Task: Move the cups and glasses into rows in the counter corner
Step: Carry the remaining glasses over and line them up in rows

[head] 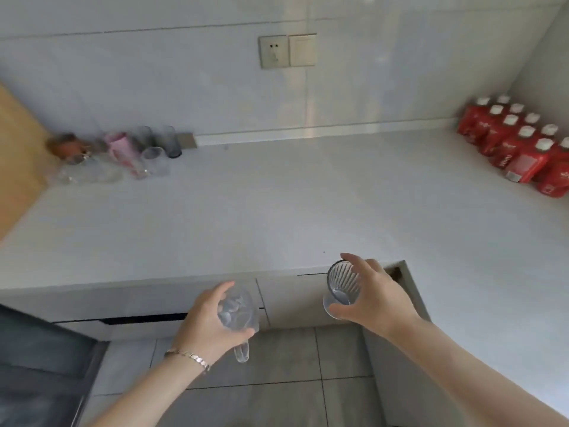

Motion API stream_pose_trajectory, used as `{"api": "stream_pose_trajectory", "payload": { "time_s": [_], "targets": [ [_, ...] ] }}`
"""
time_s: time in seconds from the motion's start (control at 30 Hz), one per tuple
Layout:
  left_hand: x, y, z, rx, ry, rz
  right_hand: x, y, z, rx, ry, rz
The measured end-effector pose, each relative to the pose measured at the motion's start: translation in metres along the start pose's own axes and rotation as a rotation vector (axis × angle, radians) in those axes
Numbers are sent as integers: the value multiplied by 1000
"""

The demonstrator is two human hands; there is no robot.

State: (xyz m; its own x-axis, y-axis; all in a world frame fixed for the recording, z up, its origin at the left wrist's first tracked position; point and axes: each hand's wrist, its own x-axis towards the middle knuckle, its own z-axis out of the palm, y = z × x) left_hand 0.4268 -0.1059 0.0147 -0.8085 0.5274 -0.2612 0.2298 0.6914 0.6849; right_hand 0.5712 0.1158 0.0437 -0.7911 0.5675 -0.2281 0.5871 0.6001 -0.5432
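My left hand [205, 325] grips a clear glass mug [238, 309] with a handle that hangs down, held in the air in front of the counter edge. My right hand [372, 295] holds a ribbed grey-tinted glass [340, 286] by its side, also off the counter, just below its front edge. In the far left corner of the white counter [277, 204] stands a blurred cluster of cups and glasses [123, 155]: a pink cup [121, 146], dark tinted tumblers [172, 143] at the wall, and clear glasses [154, 160] in front.
A pack of red bottles with white caps [520, 146] fills the far right corner. A wooden panel [18, 155] borders the counter on the left. A wall socket and switch [288, 50] sit above. Drawer fronts [154, 303] and grey floor tiles [277, 365] lie below.
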Motion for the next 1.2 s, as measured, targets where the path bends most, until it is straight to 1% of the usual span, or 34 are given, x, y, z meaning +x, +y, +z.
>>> {"api": "stream_pose_trajectory", "payload": {
  "time_s": [0.27,0.4,0.5,0.67,0.83,0.9,1.07,1.2],
  "targets": [
    [26,-120,-172,61,128,-85,72,-187,82,-71,-124,-112],
    [42,-166,-242,116,162,-160,110,-260,118,-76,-178,-189],
    [62,-195,-282,89,213,-217,145,-306,144,-83,-217,-250],
    [111,-244,-336,33,264,-278,207,-370,190,-115,-258,-330],
    [172,-289,-390,52,276,-359,274,-436,230,-137,-322,-382],
    [197,-304,-410,31,307,-386,296,-461,243,-147,-351,-397],
    [267,-340,-453,-18,371,-412,334,-509,272,-157,-379,-398],
    [336,-368,-470,-22,314,-394,349,-531,297,-157,-342,-344]
  ]
}}
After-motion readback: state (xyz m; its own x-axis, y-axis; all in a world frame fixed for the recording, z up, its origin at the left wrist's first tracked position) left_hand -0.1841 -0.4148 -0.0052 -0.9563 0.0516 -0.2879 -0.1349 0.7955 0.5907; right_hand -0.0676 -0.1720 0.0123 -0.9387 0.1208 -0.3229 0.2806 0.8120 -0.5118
